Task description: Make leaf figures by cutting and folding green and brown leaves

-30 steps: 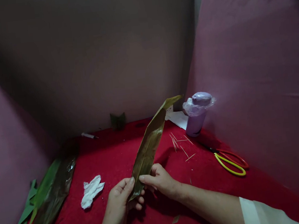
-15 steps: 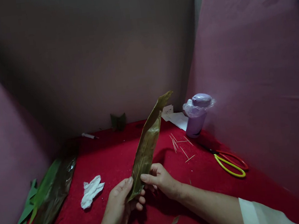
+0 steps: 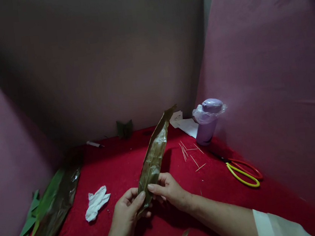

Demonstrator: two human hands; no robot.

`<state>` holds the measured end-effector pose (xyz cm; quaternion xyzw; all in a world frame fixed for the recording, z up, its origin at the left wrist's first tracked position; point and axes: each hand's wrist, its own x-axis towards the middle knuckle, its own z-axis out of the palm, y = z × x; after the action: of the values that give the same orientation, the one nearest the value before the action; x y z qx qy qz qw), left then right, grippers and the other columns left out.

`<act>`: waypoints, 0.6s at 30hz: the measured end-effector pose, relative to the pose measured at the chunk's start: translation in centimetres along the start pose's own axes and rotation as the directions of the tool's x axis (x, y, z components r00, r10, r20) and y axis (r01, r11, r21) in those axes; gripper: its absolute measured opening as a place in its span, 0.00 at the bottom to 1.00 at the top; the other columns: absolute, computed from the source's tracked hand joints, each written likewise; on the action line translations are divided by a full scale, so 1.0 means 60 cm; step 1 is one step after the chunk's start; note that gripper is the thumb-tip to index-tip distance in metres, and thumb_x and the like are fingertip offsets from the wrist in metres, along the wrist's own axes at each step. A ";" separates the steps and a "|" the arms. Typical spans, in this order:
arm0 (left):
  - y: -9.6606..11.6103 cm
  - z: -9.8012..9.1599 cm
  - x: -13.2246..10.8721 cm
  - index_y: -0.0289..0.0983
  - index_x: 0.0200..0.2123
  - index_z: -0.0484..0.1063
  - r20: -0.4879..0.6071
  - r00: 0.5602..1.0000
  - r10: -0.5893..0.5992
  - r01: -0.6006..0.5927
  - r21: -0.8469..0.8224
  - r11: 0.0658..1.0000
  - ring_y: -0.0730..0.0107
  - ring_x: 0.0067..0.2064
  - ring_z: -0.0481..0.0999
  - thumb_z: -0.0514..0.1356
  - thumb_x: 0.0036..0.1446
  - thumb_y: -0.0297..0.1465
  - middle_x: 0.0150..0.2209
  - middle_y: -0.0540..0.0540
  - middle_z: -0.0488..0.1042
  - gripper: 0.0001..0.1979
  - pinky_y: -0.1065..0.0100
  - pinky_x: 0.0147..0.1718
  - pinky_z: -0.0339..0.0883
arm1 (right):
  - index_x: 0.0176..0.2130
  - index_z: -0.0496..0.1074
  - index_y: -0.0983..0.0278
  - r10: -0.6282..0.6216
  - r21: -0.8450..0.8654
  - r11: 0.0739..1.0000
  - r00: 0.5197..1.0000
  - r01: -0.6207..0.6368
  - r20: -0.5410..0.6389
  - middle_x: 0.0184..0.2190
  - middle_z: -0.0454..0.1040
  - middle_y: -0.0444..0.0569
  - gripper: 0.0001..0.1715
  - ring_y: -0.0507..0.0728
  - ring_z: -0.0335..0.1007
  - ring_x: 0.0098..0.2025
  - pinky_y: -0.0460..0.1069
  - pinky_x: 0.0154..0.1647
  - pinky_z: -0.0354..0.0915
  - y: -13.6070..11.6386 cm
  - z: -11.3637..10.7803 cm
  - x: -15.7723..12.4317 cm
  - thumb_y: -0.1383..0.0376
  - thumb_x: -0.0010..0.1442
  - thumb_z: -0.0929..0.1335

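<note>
Both my hands pinch the near end of a long olive-green leaf [image 3: 154,152] that slants up and away to the right over the red table cloth [image 3: 211,187]. My left hand [image 3: 125,214] grips the leaf's base from the left, thumb on top. My right hand [image 3: 170,190] holds the same end from the right, thumb and fingers closed on the edge. The leaf's far tip hangs in the air near the back wall.
A crumpled white tissue [image 3: 96,202] lies left of my hands. More leaves in a clear wrapper [image 3: 52,205] lie at far left. Several toothpicks [image 3: 191,154], a purple bottle [image 3: 207,121], white papers [image 3: 185,124], yellow-and-red scissors [image 3: 242,172], a folded leaf piece [image 3: 125,128] and a pen [image 3: 94,143] are farther back.
The leaf's far tip has swung left and dropped lower. My hands have stayed in place on its near end, the grip closing a little.
</note>
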<state>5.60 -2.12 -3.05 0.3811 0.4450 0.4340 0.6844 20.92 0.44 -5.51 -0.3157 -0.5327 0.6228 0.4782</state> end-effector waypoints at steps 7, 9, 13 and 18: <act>-0.002 0.007 -0.001 0.35 0.27 0.71 -0.126 0.973 0.192 -0.152 0.274 0.950 0.75 0.18 0.67 0.65 0.43 0.36 0.21 0.50 0.74 0.11 0.76 0.13 0.58 | 0.24 0.68 0.69 0.040 -0.118 0.992 0.998 -0.045 -0.050 0.15 0.64 0.40 0.17 0.44 0.54 0.13 0.40 0.11 0.49 0.015 0.008 0.000 0.58 0.55 0.66; -0.003 0.009 -0.005 0.36 0.29 0.72 -0.126 0.958 0.257 -0.199 0.353 0.914 0.74 0.20 0.69 0.64 0.45 0.36 0.21 0.50 0.74 0.10 0.76 0.14 0.59 | 0.22 0.68 0.69 0.050 -0.133 0.989 0.996 -0.060 -0.072 0.14 0.63 0.40 0.16 0.45 0.54 0.12 0.40 0.10 0.48 0.017 0.010 0.002 0.61 0.56 0.65; -0.011 0.006 -0.008 0.37 0.34 0.75 -0.032 0.893 0.449 -0.348 0.582 0.735 0.67 0.29 0.75 0.60 0.50 0.33 0.28 0.48 0.77 0.09 0.72 0.24 0.67 | 0.19 0.66 0.68 0.067 -0.136 0.988 0.995 -0.077 -0.076 0.13 0.63 0.40 0.15 0.45 0.54 0.11 0.40 0.09 0.49 0.019 0.009 0.004 0.65 0.54 0.62; -0.019 -0.007 -0.005 0.38 0.39 0.74 0.132 0.788 0.601 -0.466 0.766 0.443 0.67 0.33 0.77 0.55 0.54 0.28 0.33 0.45 0.77 0.11 0.69 0.32 0.70 | 0.20 0.66 0.67 0.063 -0.148 0.986 0.996 -0.072 -0.069 0.14 0.64 0.40 0.12 0.45 0.55 0.12 0.40 0.09 0.50 0.017 0.010 0.005 0.68 0.51 0.61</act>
<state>5.45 -2.70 -4.12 0.7177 0.4942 0.4250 0.2450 19.98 0.51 -6.34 -0.3884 -0.5514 0.5865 0.4484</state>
